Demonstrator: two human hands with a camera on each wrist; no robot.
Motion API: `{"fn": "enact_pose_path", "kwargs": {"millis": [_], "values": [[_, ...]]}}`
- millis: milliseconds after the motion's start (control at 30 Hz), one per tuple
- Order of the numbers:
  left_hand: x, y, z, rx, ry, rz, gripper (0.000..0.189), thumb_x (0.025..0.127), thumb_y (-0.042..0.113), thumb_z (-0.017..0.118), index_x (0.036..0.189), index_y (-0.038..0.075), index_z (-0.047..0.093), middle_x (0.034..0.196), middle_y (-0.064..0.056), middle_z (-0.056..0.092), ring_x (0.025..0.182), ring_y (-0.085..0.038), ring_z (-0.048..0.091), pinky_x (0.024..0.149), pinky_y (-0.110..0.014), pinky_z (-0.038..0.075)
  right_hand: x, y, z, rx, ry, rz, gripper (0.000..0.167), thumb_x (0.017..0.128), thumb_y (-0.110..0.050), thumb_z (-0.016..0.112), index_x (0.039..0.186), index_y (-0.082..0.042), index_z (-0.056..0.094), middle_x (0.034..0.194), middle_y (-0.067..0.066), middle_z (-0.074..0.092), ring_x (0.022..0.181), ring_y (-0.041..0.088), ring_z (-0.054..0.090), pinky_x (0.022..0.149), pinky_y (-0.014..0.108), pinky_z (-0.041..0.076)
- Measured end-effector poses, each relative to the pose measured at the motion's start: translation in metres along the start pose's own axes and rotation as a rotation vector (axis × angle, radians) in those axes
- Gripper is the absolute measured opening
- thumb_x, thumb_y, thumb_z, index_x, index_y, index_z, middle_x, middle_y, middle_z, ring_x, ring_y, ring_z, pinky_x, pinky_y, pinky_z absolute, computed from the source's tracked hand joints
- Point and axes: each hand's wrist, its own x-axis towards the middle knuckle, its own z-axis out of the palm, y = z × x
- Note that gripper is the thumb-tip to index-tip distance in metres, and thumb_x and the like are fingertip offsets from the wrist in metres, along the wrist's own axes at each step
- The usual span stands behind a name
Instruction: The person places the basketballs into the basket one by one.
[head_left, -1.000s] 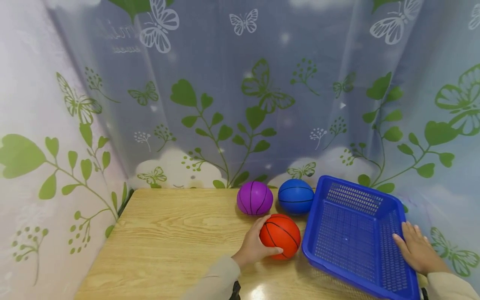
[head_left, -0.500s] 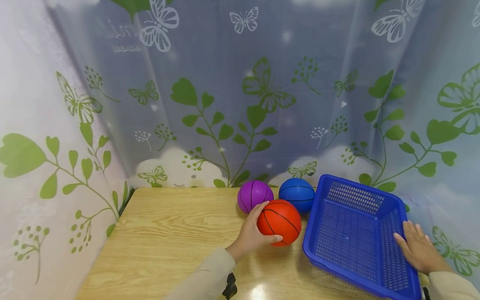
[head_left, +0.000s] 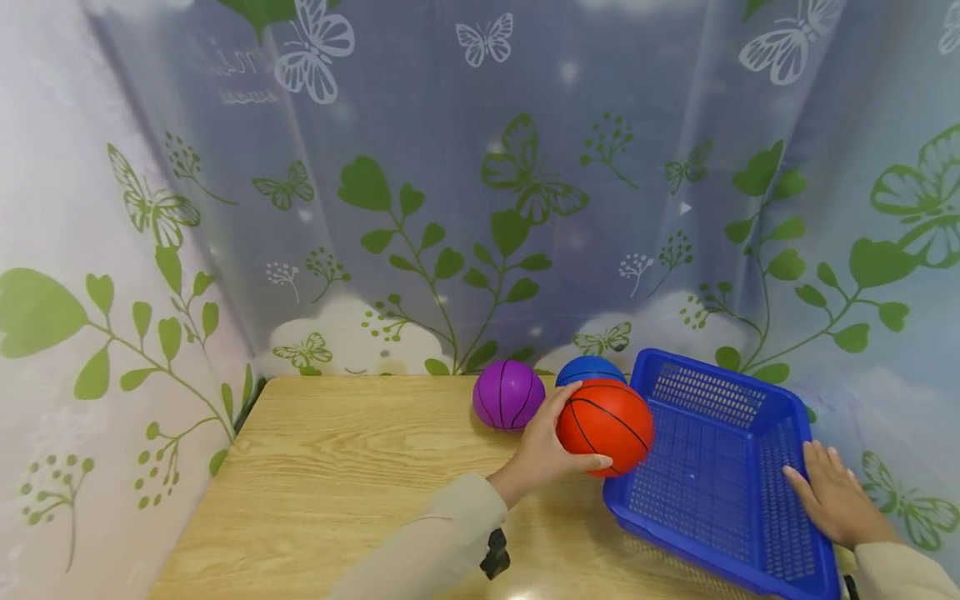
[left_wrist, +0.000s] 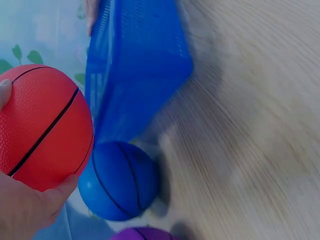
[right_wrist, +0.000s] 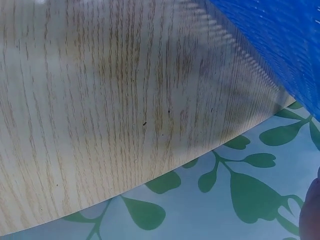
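Note:
My left hand [head_left: 542, 450] grips a small orange-red toy basketball [head_left: 609, 429] from its left side, thumb low and fingers over the top. The ball overlaps the left rim of a blue plastic basket [head_left: 693, 492] and hides part of a blue toy basketball [head_left: 587, 369] behind it. In the left wrist view, the orange-red basketball [left_wrist: 47, 125] is raised off the table. My right hand [head_left: 843, 500] rests with extended fingers on the basket's right rim. Little of that hand appears in the right wrist view, beside the basket wall [right_wrist: 295, 45].
A purple toy basketball [head_left: 508, 396] sits near the back edge of the wooden table [head_left: 337, 467], left of the blue one. Curtains [head_left: 420, 150] printed with leaves and butterflies hang behind and at both sides. The basket stands slanted at the table's right end.
My left hand has raised the orange-red basketball off the table, then carried it right to the basket's left rim. My right hand and the basket stay in place.

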Motion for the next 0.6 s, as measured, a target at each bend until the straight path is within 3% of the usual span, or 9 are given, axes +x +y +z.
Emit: {"fn": "enact_pose_path", "kwargs": {"millis": [300, 433, 600], "values": [[-0.001, 0.007, 0.052, -0.055, -0.048, 0.036, 0.094, 0.069, 0.029, 0.087, 0.147, 0.032, 0.035, 0.144, 0.011, 0.038, 0.124, -0.014, 0.047, 0.090, -0.024, 0.047, 0.001, 0.001, 0.002, -0.008, -0.002, 0.014, 0.074, 0.106, -0.037, 0.019, 0.139, 0.024, -0.007, 0.139, 0.050, -0.008, 0.129, 0.060, -0.019, 0.101, 0.072, -0.008], [-0.003, 0.005, 0.070, -0.015, -0.059, 0.056, 0.095, 0.068, 0.027, 0.088, 0.147, 0.029, 0.035, 0.145, 0.008, 0.036, 0.125, -0.016, 0.046, 0.091, -0.024, 0.047, 0.000, 0.002, 0.004, -0.002, -0.004, 0.016, 0.075, 0.106, -0.037, 0.020, 0.139, 0.024, -0.007, 0.139, 0.050, -0.008, 0.129, 0.060, -0.019, 0.100, 0.073, -0.009], [-0.006, 0.004, 0.081, 0.075, -0.072, 0.100, 0.098, 0.066, 0.028, 0.089, 0.148, 0.030, 0.034, 0.148, 0.001, 0.034, 0.130, -0.022, 0.043, 0.092, -0.029, 0.049, 0.000, 0.001, 0.004, -0.008, 0.002, 0.014, 0.074, 0.106, -0.037, 0.020, 0.139, 0.024, -0.007, 0.139, 0.051, -0.008, 0.129, 0.061, -0.018, 0.101, 0.072, -0.009]]}}
